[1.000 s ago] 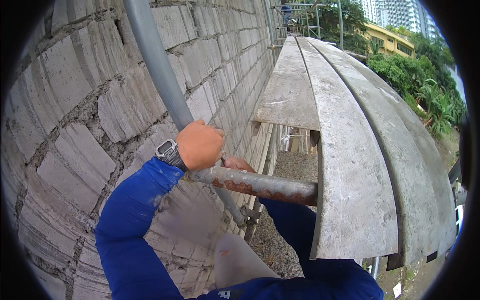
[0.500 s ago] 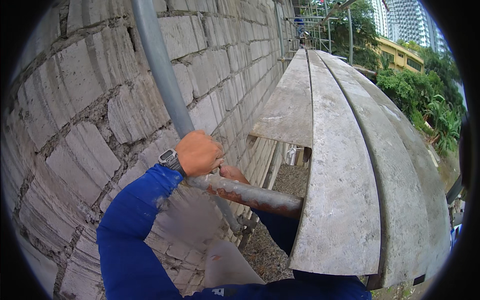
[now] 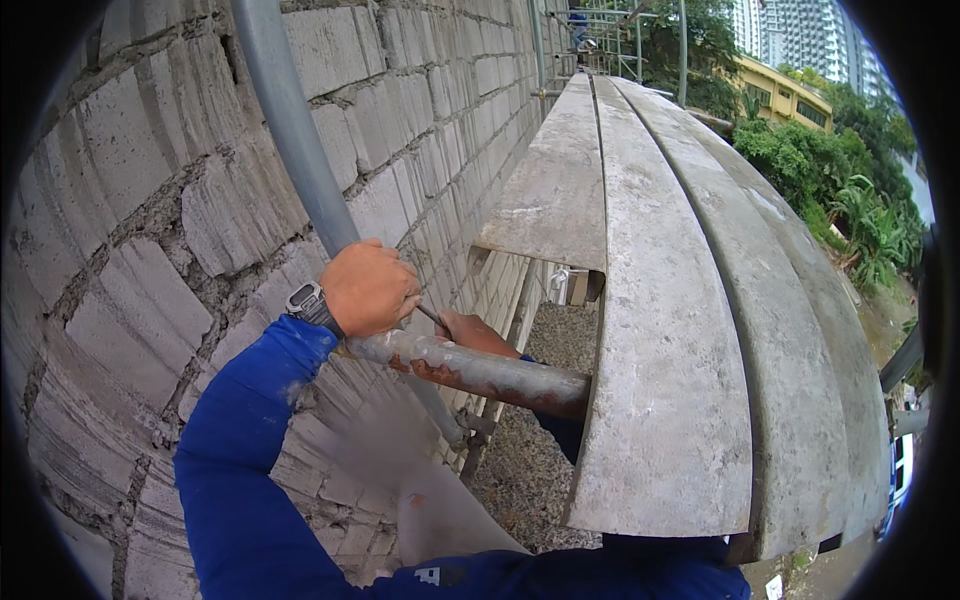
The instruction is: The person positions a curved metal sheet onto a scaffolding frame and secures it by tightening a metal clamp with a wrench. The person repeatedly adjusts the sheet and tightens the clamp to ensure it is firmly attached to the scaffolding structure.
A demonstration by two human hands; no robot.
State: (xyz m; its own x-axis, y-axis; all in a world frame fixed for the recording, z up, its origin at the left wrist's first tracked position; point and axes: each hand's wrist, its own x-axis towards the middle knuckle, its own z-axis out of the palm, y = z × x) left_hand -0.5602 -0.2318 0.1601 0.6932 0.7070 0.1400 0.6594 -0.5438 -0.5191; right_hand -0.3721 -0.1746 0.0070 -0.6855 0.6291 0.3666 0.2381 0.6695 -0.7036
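Note:
My left hand (image 3: 371,287), with a digital watch (image 3: 313,304) at the wrist, is closed around the grey upright scaffold pole (image 3: 292,120), just above a rusty horizontal pipe (image 3: 475,374). The coupling beneath its fingers is hidden. Beyond the horizontal pipe, my right hand (image 3: 478,333) is closed on the end of a thin metal rod (image 3: 430,315), which looks like a tool handle. The rod's other end disappears behind my left fingers. My right forearm passes under the pipe and is partly covered by the planks.
Long grey metal scaffold planks (image 3: 672,350) run away on the right, one ending short beside a gap. A block wall (image 3: 140,300) rises close on the left. Gravel ground (image 3: 520,470) shows far below. A lower pole coupler (image 3: 475,425) sits under the pipe.
My right hand has moved away from the left, and the thin rod now shows between them. My left hand stays at the pole joint. The whole view has shifted slightly.

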